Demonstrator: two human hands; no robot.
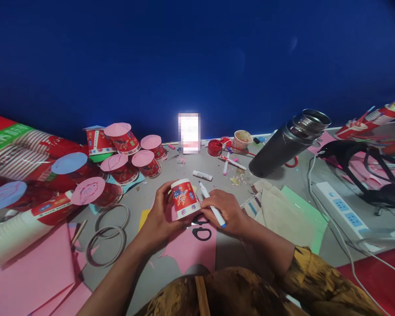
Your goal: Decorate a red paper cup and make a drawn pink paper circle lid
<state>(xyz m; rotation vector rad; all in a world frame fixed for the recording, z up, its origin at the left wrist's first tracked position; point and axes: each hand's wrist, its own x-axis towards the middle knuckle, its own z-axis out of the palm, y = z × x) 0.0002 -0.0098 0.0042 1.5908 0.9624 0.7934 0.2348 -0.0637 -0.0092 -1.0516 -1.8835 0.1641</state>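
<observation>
A red and white printed paper cup [183, 198] lies tilted in my left hand [163, 213], with fingers and thumb wrapped round its side. My right hand [228, 210] grips a white marker [213, 208] with a blue end, its dark tip pointing up and away from me, just right of the cup. The right fingertips are close to the cup's lower edge; whether they touch it I cannot tell. Beneath the hands is a cut pink paper sheet [184, 252], with black scissors handles [202, 233] on it. A glue stick [202, 176] lies beyond the cup.
Several cups with pink paper discs [116, 162] stand to the left, near grey rings [105, 246] and a long cup stack [23, 232]. On the right are a dark flask [279, 151], a cloth [283, 215], a power strip [344, 213] with cables and a black head strap [355, 175].
</observation>
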